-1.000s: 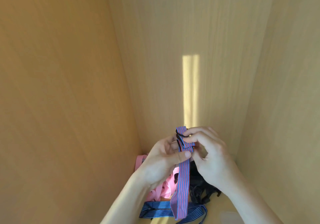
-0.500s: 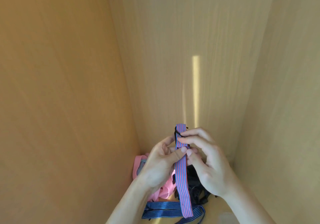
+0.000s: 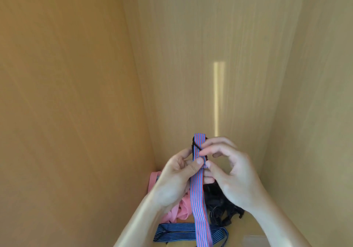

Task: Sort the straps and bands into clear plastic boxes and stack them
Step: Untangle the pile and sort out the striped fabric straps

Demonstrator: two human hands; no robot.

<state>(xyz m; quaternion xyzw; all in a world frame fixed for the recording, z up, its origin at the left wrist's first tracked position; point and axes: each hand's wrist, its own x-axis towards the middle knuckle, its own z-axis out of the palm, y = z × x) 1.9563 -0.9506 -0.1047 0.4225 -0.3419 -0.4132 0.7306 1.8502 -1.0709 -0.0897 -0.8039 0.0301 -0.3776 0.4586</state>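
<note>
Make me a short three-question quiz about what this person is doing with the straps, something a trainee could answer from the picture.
1. True or false: both the left hand and the right hand hold the red-and-blue striped fabric strap.
2. Multiple choice: which loose pile lies directly below the right hand? A. the pink fabric bands B. the black tangled straps C. the dark blue striped band
3. Fill in: the striped strap's free end hangs ____ from the hands, in front of the wooden back wall.

Key: 1 true; 2 B; 3 down.
</note>
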